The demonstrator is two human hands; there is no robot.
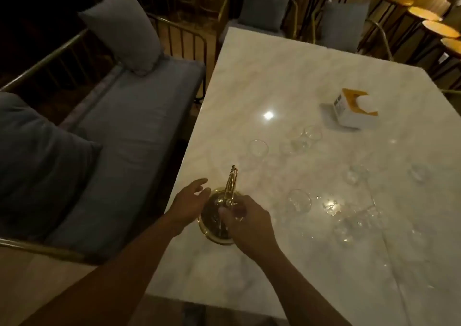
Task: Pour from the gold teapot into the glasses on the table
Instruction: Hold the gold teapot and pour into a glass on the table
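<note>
Gold teapot is sitting on the table under the right hand, which is gripping its top; the left hand is hovering open beside it, glasses lying beyond.

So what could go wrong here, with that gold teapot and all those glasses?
The teapot stands close to the table's left edge, so a nudge from the left hand might push it off. The right hand rests on top of it; whether it has a firm hold is unclear, so lifting now could let it slip. The clear glasses are hard to see in this dim light and crowd together, so the spout could miss or knock one over.
</note>
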